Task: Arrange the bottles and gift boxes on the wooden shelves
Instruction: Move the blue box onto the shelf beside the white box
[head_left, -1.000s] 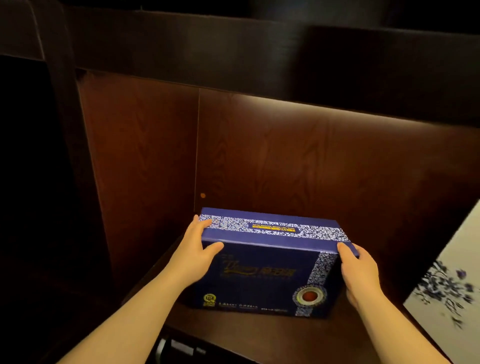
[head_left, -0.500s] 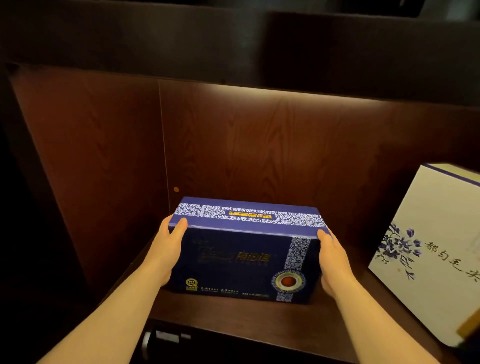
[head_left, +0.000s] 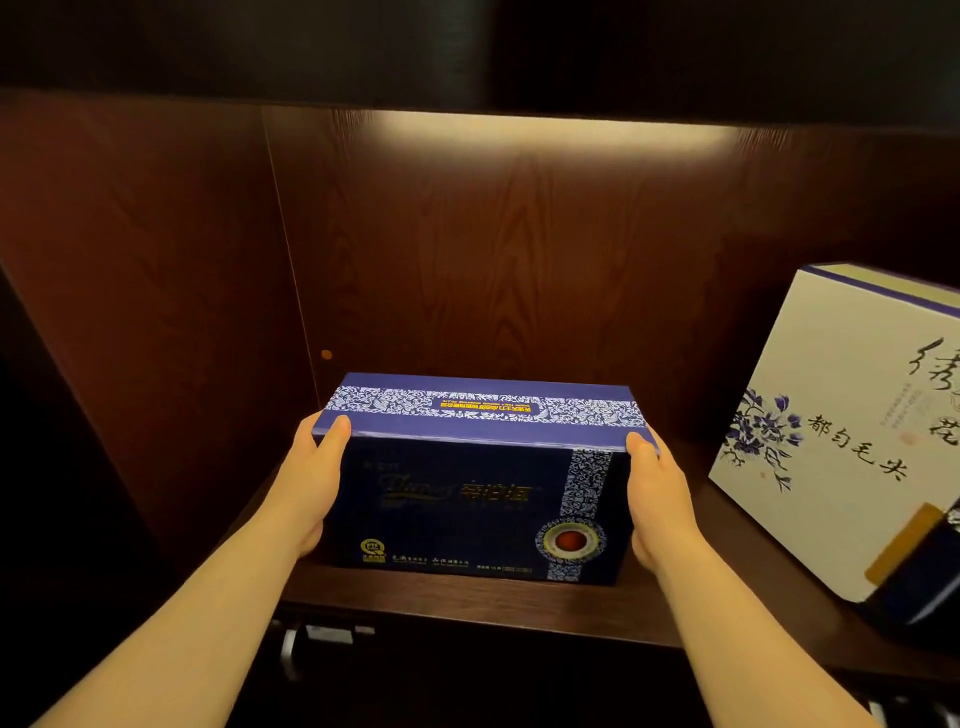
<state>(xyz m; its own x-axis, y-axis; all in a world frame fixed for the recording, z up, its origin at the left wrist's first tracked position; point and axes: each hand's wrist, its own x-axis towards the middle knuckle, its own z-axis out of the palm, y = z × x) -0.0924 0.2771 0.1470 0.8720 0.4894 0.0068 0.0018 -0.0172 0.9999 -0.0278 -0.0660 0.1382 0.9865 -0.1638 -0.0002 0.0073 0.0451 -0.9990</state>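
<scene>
Dark blue rectangular gift box (head_left: 470, 499) with a paler blue lid banded in white scrollwork sits on the dark wooden shelf (head_left: 467, 597), in the left part of the lit compartment. Its long axis runs from 9 o'clock to 3 o'clock, parallel to the shelf's front edge, and its broad printed face, with gold lettering and a round red-centred medallion at the lower right, points toward 6 o'clock, at the camera. The yellow label on the lid reads upside down from here.

The left hand (head_left: 311, 483) grasps the box's left end, thumb on the lid's front corner; the right hand (head_left: 657, 499) grasps the right end the same way. Both forearms reach in from 6 o'clock.

At 3 o'clock, apart from the blue box, a white square gift box (head_left: 841, 426) with blue flower print and black calligraphy stands tilted, partly cut by the frame edge. The brown wood-grain side panel (head_left: 156, 312) rises just beside the box at 9 o'clock, the back panel (head_left: 519, 260) at 12 o'clock. A small orange dot (head_left: 326, 355) shows low near the back left corner.
</scene>
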